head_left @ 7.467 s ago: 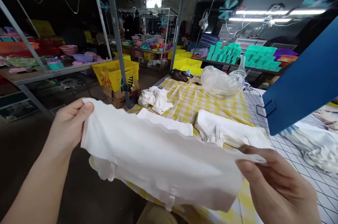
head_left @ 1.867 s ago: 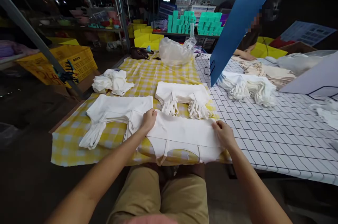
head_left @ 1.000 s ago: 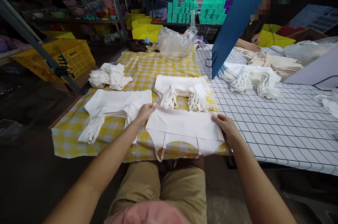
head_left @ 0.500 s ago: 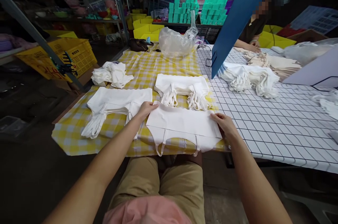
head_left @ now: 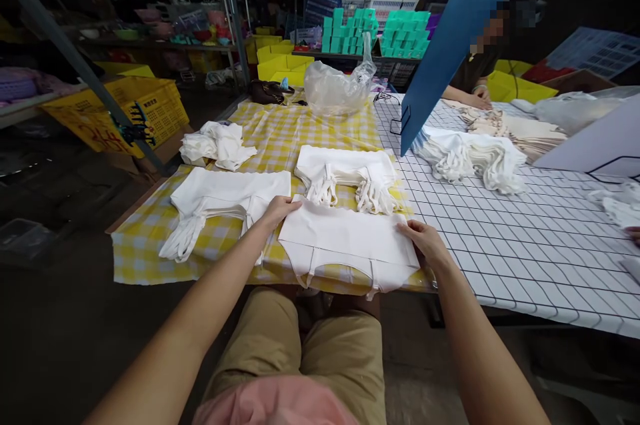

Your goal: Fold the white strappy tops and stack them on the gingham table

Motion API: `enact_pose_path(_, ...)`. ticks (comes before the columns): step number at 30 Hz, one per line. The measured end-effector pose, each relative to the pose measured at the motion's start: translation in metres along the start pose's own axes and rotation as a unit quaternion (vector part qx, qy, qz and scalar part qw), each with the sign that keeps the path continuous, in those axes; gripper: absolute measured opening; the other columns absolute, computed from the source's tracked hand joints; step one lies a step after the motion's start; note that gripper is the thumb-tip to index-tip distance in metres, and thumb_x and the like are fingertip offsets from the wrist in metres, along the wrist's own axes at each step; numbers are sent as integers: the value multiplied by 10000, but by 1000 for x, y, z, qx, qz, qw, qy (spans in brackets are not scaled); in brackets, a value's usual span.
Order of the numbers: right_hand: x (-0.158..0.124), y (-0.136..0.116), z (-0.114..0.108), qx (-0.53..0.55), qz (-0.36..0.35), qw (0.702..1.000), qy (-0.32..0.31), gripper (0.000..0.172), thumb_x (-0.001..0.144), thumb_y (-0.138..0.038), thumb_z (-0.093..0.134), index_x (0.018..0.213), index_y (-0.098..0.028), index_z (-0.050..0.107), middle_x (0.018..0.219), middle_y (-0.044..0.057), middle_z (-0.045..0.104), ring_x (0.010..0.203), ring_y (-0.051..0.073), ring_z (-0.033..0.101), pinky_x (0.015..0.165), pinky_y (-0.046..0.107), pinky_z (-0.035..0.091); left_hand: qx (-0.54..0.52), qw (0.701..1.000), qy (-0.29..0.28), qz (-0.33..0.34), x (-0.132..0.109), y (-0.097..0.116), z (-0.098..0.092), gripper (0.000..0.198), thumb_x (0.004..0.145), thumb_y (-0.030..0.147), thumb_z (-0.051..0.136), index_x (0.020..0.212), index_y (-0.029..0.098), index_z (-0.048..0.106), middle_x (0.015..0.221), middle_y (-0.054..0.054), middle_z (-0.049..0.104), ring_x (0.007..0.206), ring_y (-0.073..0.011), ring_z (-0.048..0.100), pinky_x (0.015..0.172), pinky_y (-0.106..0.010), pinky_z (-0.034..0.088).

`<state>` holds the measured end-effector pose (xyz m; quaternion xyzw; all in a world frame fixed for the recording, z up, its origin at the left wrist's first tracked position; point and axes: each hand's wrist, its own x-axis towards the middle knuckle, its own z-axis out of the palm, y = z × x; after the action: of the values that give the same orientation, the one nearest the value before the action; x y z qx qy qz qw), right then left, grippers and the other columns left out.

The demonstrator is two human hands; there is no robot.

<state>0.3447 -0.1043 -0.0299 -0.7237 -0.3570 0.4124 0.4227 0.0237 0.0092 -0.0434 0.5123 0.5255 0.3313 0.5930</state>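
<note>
A white strappy crop top (head_left: 350, 235) lies spread at the table's front edge, its straps toward me and drooping over the edge. My left hand (head_left: 281, 210) pinches its far left corner between thumb and fingers. At the far right corner, my right hand (head_left: 423, 241) grips the fabric the same way. Just beyond it lies a stack of white tops (head_left: 345, 161) with bunched straps. Another stack of white tops (head_left: 230, 188) rests to the left, partly behind my left hand and forearm.
A yellow checked cloth (head_left: 270, 121) covers my table, with a crumpled white pile (head_left: 217, 143) at left and a clear plastic bag (head_left: 333, 88) at the back. A blue panel (head_left: 450, 31) leans at right. Beyond it, a co-worker's hand (head_left: 477, 99) rests near beige garments (head_left: 525, 130).
The camera view has tilted up slightly. Both hands keep their hold on the top's corners, and the top stays nearly in place. Part of another person's hand now shows at the right edge.
</note>
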Motion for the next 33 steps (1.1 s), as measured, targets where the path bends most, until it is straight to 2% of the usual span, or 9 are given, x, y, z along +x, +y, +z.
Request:
enact_pose_path(5,-6,-5,0,-23,-30,999,-22,338,532,-445,696,659,-159,567,559,-32,505,467,83,409,399,217,264,17,1000,-6,-6,-4,2,-2,301,525,367,742,625,116,610,504,19,553,454,-95,481,478,-223,361)
enact_pose_path(10,-12,-12,-14,-41,-53,995,-72,365,525,-477,714,613,-172,535,500,-73,376,430,47,295,383,202,189,30,999,-29,-13,-14,21,-11,287,543,335,742,705,120,643,546,23,584,491,-100,516,497,-217,390)
enact_pose_path(14,-15,-37,-29,-29,-82,994,-59,345,528,-439,746,604,-171,543,511,-69,390,442,43,299,383,200,206,50,998,-34,22,-18,54,-19,282,548,335,743,697,119,640,576,20,602,506,-92,518,518,-219,410)
enact_pose_path(19,-14,-95,-39,-4,-132,991,-14,257,602,-314,745,601,-155,543,439,-72,412,392,34,320,373,213,183,62,994,16,86,-10,105,-23,171,600,248,711,663,118,620,546,34,574,465,-61,478,486,-188,382)
enact_pose_path(23,-15,-138,-42,19,-199,977,73,120,719,-196,658,699,-117,571,519,-23,535,449,58,484,418,203,293,71,977,54,193,-7,148,-25,90,664,192,650,696,108,639,520,43,555,429,-36,422,431,-151,303)
enact_pose_path(26,-22,-147,-43,28,-271,956,105,131,761,-217,619,798,-94,595,655,35,612,596,89,580,507,208,390,73,959,53,269,-16,165,-30,129,692,219,633,746,104,655,484,45,535,415,-40,423,420,-148,304)
enact_pose_path(29,-34,-121,-43,-1,-293,952,83,201,723,-292,655,818,-116,631,746,62,646,677,122,602,583,239,457,108,952,13,287,-38,150,-38,182,708,272,620,754,102,664,470,29,548,432,-71,488,433,-166,367)
enact_pose_path(31,-44,-87,-43,-61,-278,957,62,222,688,-330,675,806,-143,655,775,57,658,635,122,584,595,260,479,141,948,-24,284,-58,120,-45,186,704,276,611,759,112,678,568,-3,630,541,-108,584,518,-195,453)
enact_pose_path(33,-53,-46,-40,-110,-257,960,0,251,707,-395,638,816,-171,669,839,70,669,673,150,590,625,290,496,180,941,-52,283,-78,80,-51,172,693,239,602,789,131,696,736,-31,701,714,-143,644,661,-229,502)
